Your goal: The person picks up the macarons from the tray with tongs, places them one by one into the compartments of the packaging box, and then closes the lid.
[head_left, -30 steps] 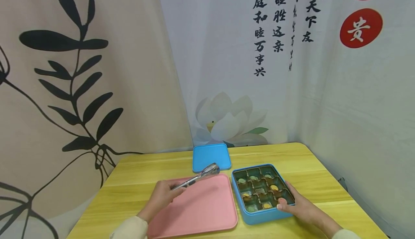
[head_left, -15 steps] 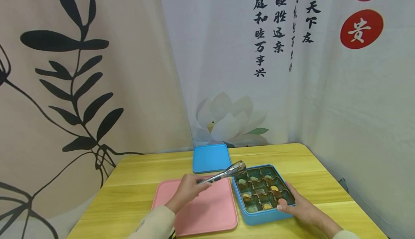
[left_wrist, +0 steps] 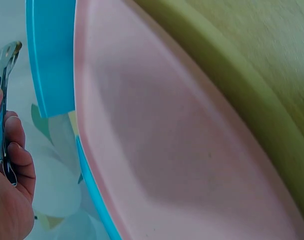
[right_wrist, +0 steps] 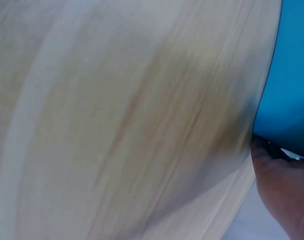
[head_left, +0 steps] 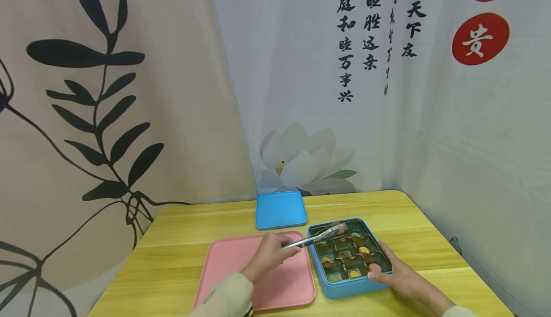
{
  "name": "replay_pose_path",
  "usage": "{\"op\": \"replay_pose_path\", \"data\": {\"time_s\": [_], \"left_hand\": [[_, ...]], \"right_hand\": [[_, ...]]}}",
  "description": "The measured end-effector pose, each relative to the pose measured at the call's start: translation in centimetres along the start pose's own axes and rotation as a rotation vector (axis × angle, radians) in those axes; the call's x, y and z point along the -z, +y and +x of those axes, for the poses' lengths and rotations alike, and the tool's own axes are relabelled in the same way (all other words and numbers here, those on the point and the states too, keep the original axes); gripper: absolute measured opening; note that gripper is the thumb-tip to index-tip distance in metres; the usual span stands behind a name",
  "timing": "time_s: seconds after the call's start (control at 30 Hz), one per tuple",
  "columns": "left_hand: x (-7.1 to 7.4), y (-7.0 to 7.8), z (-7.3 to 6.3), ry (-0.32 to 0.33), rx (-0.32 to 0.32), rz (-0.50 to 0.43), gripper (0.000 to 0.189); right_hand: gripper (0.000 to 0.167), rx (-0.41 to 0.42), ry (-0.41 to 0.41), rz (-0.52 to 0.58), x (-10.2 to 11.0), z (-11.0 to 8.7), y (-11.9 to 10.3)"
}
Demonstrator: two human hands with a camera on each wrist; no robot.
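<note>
My left hand (head_left: 271, 254) grips a pair of metal tongs (head_left: 320, 237) by the handle, above the pink tray's right side. The tongs' head hangs over the back-left compartments of a blue box (head_left: 355, 289) and partly hides them. Inside the box, a dark translucent divider (head_left: 344, 247) forms several square compartments. Small pieces lie in many of them, such as a yellow piece (head_left: 364, 249) and a pinkish piece (head_left: 375, 267); their kind is too small to tell. My right hand (head_left: 402, 276) holds the box's front right corner, thumb over the rim and fingers along the side.
A pink tray (head_left: 228, 255) lies left of the box on the yellow wood-grain table (head_left: 172, 245). Behind the tray rests a flat, light-blue, lid-like square (head_left: 281, 210). Printed cloth (head_left: 185, 116) hangs behind the table and along its right side.
My left hand has carried the tongs rightwards from above the pink tray, so that their head is now over the box. My right hand and the box have stayed in place.
</note>
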State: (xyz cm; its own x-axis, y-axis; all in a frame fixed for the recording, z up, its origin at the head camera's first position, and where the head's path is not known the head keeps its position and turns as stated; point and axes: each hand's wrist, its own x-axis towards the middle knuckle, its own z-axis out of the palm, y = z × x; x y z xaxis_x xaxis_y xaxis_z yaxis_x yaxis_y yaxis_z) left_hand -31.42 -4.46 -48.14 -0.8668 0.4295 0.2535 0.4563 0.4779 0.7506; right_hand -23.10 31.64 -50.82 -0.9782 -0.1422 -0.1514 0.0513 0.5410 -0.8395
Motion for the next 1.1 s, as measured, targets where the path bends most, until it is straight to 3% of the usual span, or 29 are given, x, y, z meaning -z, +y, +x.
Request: {"op": "replay_pose_path", "data": {"time_s": [0.5, 0.7, 1.1], "left_hand": [[-1.7, 0.1, 0.0, 0.016, -0.032, 0.019, 0.009], [-1.7, 0.0, -0.1, 0.034, -0.060, 0.039, 0.011], [-1.5, 0.2, 0.1, 0.043, -0.046, 0.065, 0.011]], "right_hand": [[0.104, 0.007, 0.002, -0.004, -0.1, -0.1, 0.0], [0.105, 0.008, 0.003, 0.003, -0.1, -0.1, 0.0], [0.104, -0.006, -0.005, 0.003, 0.0, -0.1, 0.0]]}}
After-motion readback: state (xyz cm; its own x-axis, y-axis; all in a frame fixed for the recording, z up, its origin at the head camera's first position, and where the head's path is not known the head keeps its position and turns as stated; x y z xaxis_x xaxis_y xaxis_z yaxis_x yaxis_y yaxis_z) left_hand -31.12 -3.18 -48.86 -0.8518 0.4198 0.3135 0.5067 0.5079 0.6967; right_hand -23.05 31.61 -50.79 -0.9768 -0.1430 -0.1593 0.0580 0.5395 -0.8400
